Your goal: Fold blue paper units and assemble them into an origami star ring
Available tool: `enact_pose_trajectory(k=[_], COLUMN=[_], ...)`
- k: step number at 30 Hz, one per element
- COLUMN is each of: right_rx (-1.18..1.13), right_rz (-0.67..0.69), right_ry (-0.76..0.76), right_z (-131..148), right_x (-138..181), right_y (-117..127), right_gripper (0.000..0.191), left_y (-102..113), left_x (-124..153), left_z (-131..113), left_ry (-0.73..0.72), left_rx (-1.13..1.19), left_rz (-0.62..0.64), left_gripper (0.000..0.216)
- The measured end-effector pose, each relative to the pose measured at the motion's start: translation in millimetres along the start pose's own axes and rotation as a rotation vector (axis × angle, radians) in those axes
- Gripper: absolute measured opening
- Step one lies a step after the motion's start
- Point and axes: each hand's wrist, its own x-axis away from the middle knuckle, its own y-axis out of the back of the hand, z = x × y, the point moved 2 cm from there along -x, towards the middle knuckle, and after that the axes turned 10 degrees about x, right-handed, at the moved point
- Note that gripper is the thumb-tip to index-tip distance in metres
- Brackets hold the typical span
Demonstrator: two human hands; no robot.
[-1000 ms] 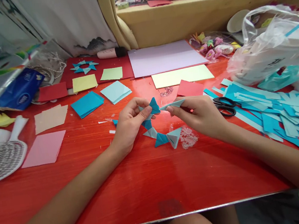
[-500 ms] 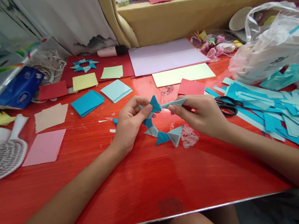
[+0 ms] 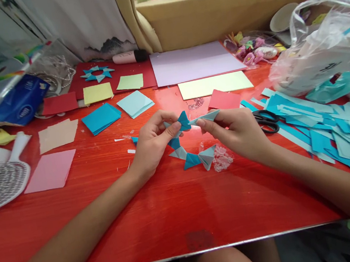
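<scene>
Between thumb and fingers, my left hand (image 3: 155, 142) pinches the end of a curved chain of folded paper pieces (image 3: 192, 160), alternating dark and light blue. The chain hangs below that hand, above or on the red table. My right hand (image 3: 235, 129) is closed on a light blue folded paper piece (image 3: 209, 116), pointing left. Its narrow tip meets the dark blue end piece at my left fingertips; whether it is inside the fold, I cannot tell. Part of the chain is hidden behind my left hand.
Black scissors (image 3: 266, 120) and a heap of blue paper strips (image 3: 333, 122) lie at the right, by a plastic bag (image 3: 323, 49). Behind my hands are dark blue squares (image 3: 101, 118), light blue squares (image 3: 135, 103) and a finished paper ring (image 3: 97, 73). A hairbrush (image 3: 4, 181) lies left.
The camera view has shifted slightly. Both hands keep their grips, with the light blue piece's tip still against the dark blue end piece.
</scene>
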Motion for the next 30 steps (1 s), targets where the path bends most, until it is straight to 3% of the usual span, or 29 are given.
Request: enact_pose_trajectory(k=[6,14,20,30], right_rx=[-0.180,-0.499,-0.324,-0.018], right_rz=[0.109,0.343,0.339,0.249], right_ry=[-0.166,-0.246,-0.196,0.115], right_z=[-5,-16,-16,-13], right_x=[-1,-6,-7,-10], right_y=[0,-7,-1,8], right_gripper=[0.038,0.037,0.039,0.035], left_y=[0,1,0,2], left_x=[-1,-2,-2,-2], left_z=[0,1,3,5], left_ry=[0.022,0.095,0.135,0.130], left_rx=[0.016,0.070,0.102,0.064], left_rz=[-0.014,0.004,0.025,0.029], left_gripper=[0.011,0.010,0.010,0.011])
